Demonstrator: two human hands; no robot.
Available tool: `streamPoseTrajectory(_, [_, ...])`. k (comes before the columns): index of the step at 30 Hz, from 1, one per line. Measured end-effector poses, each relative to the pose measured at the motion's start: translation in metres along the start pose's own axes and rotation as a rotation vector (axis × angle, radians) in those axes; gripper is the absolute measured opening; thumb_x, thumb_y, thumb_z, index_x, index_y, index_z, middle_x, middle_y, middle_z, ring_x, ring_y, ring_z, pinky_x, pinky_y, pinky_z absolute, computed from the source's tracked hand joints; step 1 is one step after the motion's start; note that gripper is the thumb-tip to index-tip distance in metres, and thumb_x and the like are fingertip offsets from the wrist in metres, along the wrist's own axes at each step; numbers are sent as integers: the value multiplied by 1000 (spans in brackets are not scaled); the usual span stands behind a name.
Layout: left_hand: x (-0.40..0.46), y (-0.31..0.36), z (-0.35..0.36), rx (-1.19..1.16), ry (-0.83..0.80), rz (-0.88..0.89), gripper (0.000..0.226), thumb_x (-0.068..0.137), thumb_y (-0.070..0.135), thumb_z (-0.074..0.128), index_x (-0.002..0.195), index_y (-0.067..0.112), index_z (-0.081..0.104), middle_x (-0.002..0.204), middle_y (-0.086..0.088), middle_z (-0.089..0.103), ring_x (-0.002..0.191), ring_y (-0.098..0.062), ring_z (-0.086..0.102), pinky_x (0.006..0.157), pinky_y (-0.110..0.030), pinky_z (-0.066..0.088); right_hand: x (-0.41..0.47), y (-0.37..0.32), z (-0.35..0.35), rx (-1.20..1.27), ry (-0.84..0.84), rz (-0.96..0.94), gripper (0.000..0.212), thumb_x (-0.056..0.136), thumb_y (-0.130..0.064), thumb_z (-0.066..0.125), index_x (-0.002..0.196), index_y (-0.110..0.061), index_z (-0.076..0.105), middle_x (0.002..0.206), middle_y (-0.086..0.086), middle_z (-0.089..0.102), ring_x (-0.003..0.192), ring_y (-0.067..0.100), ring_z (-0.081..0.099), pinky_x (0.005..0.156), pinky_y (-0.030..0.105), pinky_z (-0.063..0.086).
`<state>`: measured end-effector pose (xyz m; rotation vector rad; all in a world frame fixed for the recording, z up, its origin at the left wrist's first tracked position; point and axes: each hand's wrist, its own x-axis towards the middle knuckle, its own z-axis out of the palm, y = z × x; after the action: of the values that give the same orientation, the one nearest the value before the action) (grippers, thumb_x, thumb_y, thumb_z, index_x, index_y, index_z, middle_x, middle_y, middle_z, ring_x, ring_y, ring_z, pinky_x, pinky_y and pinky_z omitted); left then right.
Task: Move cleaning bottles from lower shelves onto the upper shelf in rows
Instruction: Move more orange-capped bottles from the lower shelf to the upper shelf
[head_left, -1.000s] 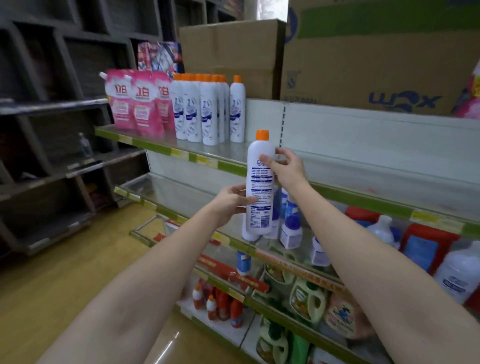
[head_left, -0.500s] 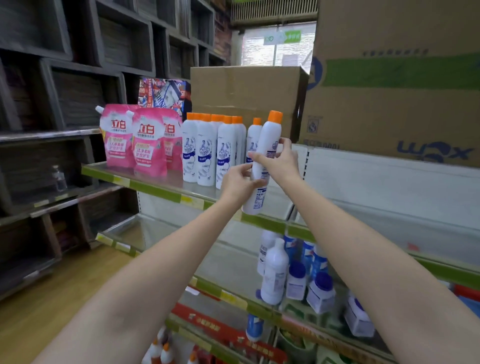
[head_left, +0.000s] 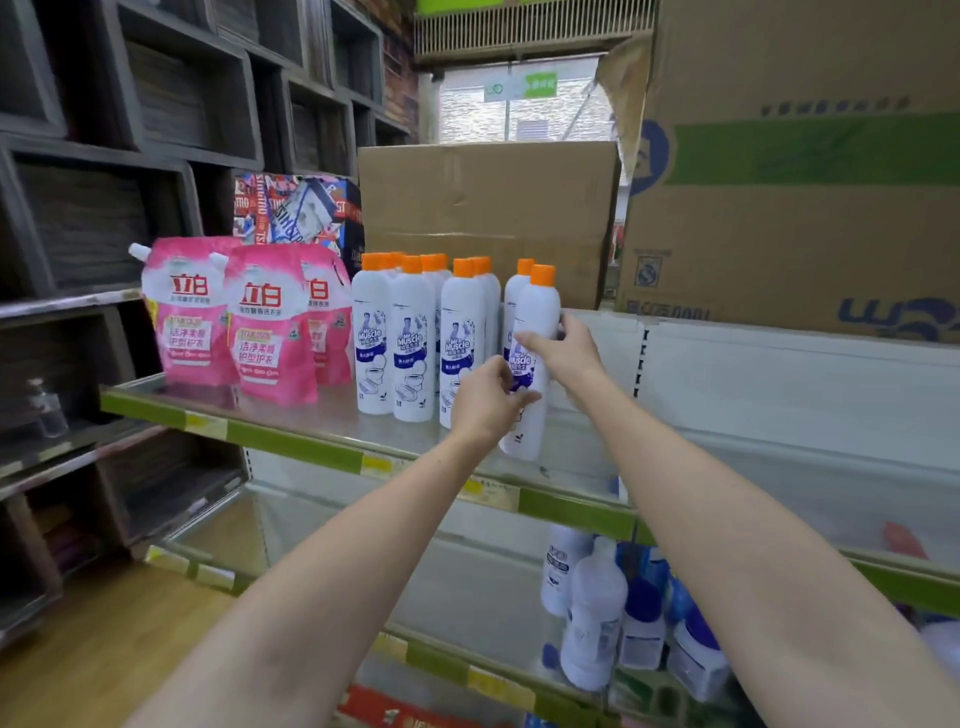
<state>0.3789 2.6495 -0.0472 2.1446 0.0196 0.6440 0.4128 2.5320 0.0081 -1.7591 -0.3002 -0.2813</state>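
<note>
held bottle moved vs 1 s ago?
Yes. The held bottle went up from in front of the lower shelf to the upper shelf, now beside the bottle row, tilted, both hands gripping.

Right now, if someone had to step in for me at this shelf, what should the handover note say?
Left hand: grip on the lower body of the white bottle.
Right hand: grip on the same bottle, higher up.
The bottle is tilted, its base at the upper shelf; whether it touches cannot be told.
Done: a group of matching orange-capped bottles stands in rows on that shelf, beside the pink pouches.
Left: stand this bottle upright at the right end of the rows, then bring up more bottles from the lower shelf.
</note>
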Motion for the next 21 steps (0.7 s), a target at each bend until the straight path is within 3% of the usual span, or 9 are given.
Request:
streamPoseTrajectory(5, [25,-6,15,7,41,-33,35,81,34,81,84,15,52,76,2,61,78,-25,61,70,-42,51,36,6,2,-67,-102,-20,38,86,-26,80,115,-23,55,115,4,68,102,25,69,91,51,58])
streamPoseTrajectory(11, [54,-8,35,67,89,-89,17,89,25,69,85,14,56,83,1,63,82,-24,60,69,-38,48,73,17,4,-320,-55,-118,54,88,-36,77,128,-15,47,115,-1,60,104,23,61,81,37,50])
streamPoseTrajectory(15, [64,-10,48,54,108,-103,12,92,20,63,87,14,54,87,-2,63,82,-25,59,67,-35,45,88,23,5,-377,-67,-135,69,86,-44,77,141,-17,45,124,7,61,110,28,62,84,41,55])
streamPoseTrajectory(18, [70,-11,49,30,115,-101,10,94,17,61,88,14,54,86,-2,63,79,-22,58,67,-34,45,96,26,4,-403,-91,-134,69,82,-52,77,135,-22,44,120,8,61,107,29,63,85,51,59])
streamPoseTrajectory(21, [69,-10,51,-7,123,-123,13,94,13,54,81,16,51,79,2,60,72,-18,54,60,-30,40,95,27,5,-424,-79,-126,59,84,-49,77,120,-16,43,117,6,63,103,27,64,82,49,59])
